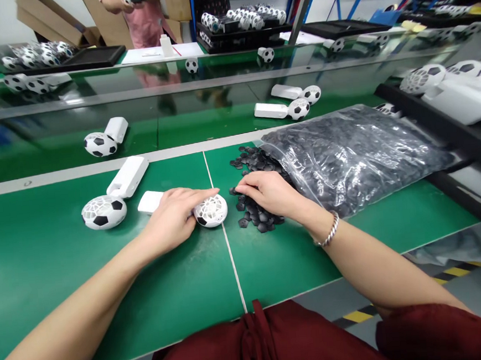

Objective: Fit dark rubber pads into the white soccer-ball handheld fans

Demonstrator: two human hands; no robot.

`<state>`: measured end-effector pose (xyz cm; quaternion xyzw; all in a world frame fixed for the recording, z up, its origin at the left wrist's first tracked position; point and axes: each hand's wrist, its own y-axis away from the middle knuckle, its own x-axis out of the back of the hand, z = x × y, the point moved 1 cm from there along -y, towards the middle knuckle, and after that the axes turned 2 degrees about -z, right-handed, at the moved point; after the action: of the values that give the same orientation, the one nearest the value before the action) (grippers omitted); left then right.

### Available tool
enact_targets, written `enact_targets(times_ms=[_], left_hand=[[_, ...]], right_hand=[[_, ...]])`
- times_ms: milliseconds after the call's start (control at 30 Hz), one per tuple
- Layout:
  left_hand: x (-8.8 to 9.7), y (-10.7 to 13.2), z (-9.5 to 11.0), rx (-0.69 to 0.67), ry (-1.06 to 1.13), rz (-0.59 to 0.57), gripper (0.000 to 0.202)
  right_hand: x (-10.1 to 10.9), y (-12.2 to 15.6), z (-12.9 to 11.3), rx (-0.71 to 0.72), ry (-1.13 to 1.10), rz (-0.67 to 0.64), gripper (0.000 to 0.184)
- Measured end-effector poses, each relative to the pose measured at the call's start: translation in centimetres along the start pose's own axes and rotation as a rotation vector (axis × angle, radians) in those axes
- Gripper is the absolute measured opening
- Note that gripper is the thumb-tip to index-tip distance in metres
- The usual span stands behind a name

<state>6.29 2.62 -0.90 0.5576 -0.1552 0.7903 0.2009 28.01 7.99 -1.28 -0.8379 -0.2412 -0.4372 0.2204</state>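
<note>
Our left hand [170, 214] hides most of the white handle [149, 202] beneath it, and its index finger covers the upper edge of the ball [212, 212]. At our right hand [268, 191], the fingertips are too small for us to tell whether they pinch a black piece. That hand and the plastic bag [359, 159] hide part of the black heap [261, 218]. Behind the bag we see only part of another ball [388, 109]. The right edge cuts off the blurred black rack [431, 119]; the top edge cuts off a co-worker's [147, 23] head.
</note>
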Motion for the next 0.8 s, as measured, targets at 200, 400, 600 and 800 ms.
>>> enact_targets(times_ms=[200,400,600,800], left_hand=[[-0.1,-0.2,-0.1,0.007,-0.027,0.034,0.066],[-0.2,-0.2,0.0,0.046,-0.047,0.030,0.063],[-0.5,-0.4,-0.4,0.126,-0.101,0.113,0.059],[-0.3,-0.3,-0.5,0.114,-0.088,0.115,0.058]], right_hand=[[-0.4,0.5,-1.2,0.021,-0.184,0.057,0.012],[-0.4,0.6,-1.6,0.150,-0.143,0.034,0.021],[-0.1,0.8,-1.7,0.044,-0.222,-0.004,0.012],[-0.4,0.7,-1.8,0.053,-0.296,-0.027,0.013]])
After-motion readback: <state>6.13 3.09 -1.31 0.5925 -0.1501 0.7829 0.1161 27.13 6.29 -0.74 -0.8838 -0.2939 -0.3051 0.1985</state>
